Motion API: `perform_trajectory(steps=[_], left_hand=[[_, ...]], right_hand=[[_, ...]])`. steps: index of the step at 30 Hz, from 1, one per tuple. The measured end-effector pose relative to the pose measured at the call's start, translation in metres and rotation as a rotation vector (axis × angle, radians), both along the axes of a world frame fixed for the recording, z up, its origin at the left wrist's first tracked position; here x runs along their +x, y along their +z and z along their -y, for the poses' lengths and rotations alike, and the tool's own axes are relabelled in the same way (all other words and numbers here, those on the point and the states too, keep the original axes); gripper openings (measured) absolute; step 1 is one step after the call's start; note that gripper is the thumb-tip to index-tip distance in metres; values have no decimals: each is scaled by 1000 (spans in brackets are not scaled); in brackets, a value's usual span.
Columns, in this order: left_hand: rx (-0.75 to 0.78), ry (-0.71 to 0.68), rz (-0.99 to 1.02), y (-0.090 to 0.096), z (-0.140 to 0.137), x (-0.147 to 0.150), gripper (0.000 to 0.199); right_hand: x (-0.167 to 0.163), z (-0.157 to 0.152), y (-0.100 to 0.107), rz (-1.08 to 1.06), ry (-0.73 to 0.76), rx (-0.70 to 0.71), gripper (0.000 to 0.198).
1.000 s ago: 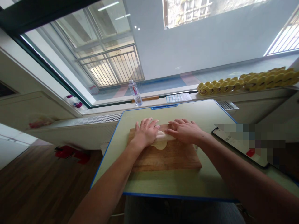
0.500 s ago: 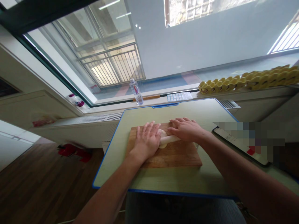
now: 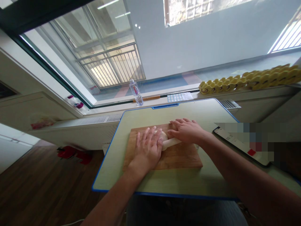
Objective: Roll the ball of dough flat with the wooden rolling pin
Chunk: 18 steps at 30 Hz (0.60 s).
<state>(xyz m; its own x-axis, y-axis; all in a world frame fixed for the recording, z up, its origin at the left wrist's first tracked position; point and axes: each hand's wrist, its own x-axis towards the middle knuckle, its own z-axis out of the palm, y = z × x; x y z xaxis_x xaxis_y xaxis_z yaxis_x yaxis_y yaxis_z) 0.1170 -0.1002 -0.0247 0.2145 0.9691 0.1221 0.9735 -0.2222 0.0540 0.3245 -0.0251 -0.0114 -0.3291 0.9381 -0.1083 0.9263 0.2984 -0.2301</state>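
Note:
A pale rolling pin (image 3: 171,142) lies at a slant across a flat piece of whitish dough (image 3: 164,136) on a wooden cutting board (image 3: 181,158). My left hand (image 3: 149,144) rests palm down on the board's left part, fingers spread, covering part of the dough and the pin's left end. Over the pin's right end lies my right hand (image 3: 187,130), its fingers stretched forward past the pin and its thumb beside the dough. How much of the pin sits beneath each palm is hidden.
The board rests on a pale green, blue-edged table (image 3: 113,175). A phone (image 3: 235,142) lies at the right, partly blurred out. On the sill are a plastic bottle (image 3: 136,93), yellow egg trays (image 3: 249,80) and a paper sheet (image 3: 180,97). Red objects (image 3: 74,153) stand on the floor.
The rolling pin's left end has swung slightly toward me, so it slants more. My left hand has shifted a little left and nearer; my right hand is nearly where it was.

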Motion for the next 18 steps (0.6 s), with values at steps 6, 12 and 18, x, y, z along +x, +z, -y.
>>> perform_trajectory(steps=[6,12,18], left_hand=[[13,-1,4,-2,9,1,56],[7,1,-6,0,12,2,57],[-45,11,-18,5,-11,-2,56]], right_hand=[[-1,2,3,7,-3,-8,71],[-1,3,2,8,0,-1,69],[0,-1,-5,21,-22,30,65]])
